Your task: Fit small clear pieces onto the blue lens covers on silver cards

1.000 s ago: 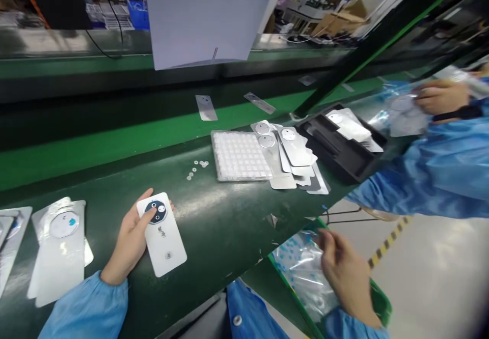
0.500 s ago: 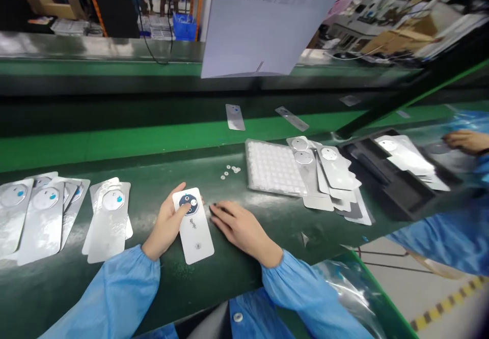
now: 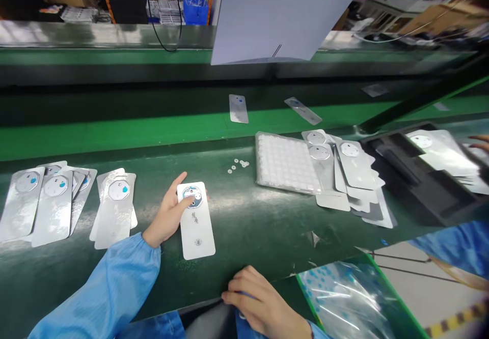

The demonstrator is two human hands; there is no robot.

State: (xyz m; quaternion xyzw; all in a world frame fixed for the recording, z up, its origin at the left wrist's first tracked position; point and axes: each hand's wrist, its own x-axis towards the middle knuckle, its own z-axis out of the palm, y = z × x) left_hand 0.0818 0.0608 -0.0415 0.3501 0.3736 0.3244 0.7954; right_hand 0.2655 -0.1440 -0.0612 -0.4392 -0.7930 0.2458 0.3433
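My left hand [image 3: 170,214] grips a white phone back cover [image 3: 197,234] by its left and upper side, the thumb lying over its dark round camera area. That cover shows small printed marks in its middle and near its lower end. Low in the view, my right hand [image 3: 257,298] is at the bench's front edge, just over my lap. Its fingers are curled together, and whatever they pinch, if anything, is hidden. Several small white rings [image 3: 239,165] lie on the green bench [image 3: 225,222] beyond the held cover.
Silvery covers [image 3: 53,206] overlap at far left, and a smaller pile [image 3: 116,209] lies nearer. To the right are a clear tray of white pieces [image 3: 286,163], fanned covers [image 3: 355,166] and a black tray [image 3: 412,176]. A plastic bag [image 3: 344,298] hangs by the front edge. A co-worker's hand [image 3: 481,143] is at far right.
My right hand has drawn back from beside the cover, down to the bench's front edge. My left hand still holds the cover in about the same place. The view has shifted slightly.
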